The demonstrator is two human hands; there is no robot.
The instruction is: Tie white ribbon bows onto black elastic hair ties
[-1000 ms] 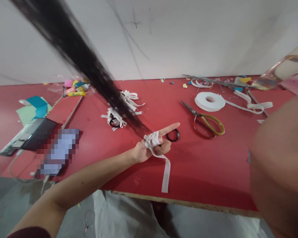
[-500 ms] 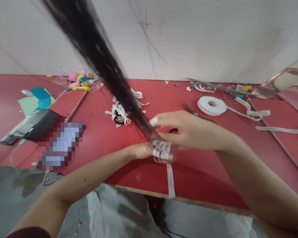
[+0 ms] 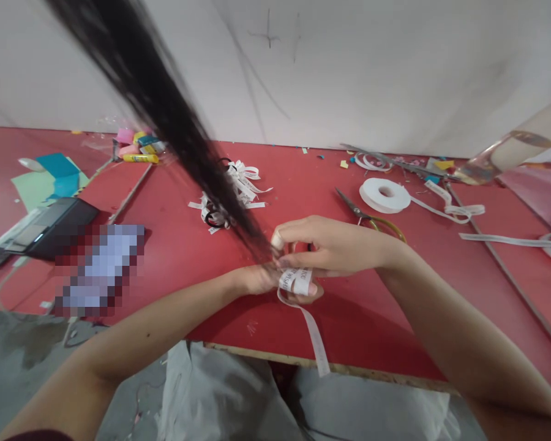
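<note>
A white printed ribbon (image 3: 298, 283) is wound around the fingers of my left hand (image 3: 262, 280) over the red table (image 3: 371, 318). Its loose tail (image 3: 316, 343) hangs past the table's front edge. My right hand (image 3: 335, 245) sits on top of the left hand, its fingertips pinching the wound ribbon. A strand of dark hair (image 3: 165, 116) falls across the view and hides part of the left hand.
Scissors with yellow handles (image 3: 371, 219) lie just behind my right hand. A white ribbon roll (image 3: 384, 195) and loose ribbon strips (image 3: 459, 211) are at the back right. Finished ribbon bows (image 3: 232, 193) lie centre back. A dark device (image 3: 50, 223) and coloured paper (image 3: 50, 180) lie left.
My right arm came in from the right and its hand settled on the ribbon wound on my left hand. The left index finger, pointing a second ago, has curled in.
</note>
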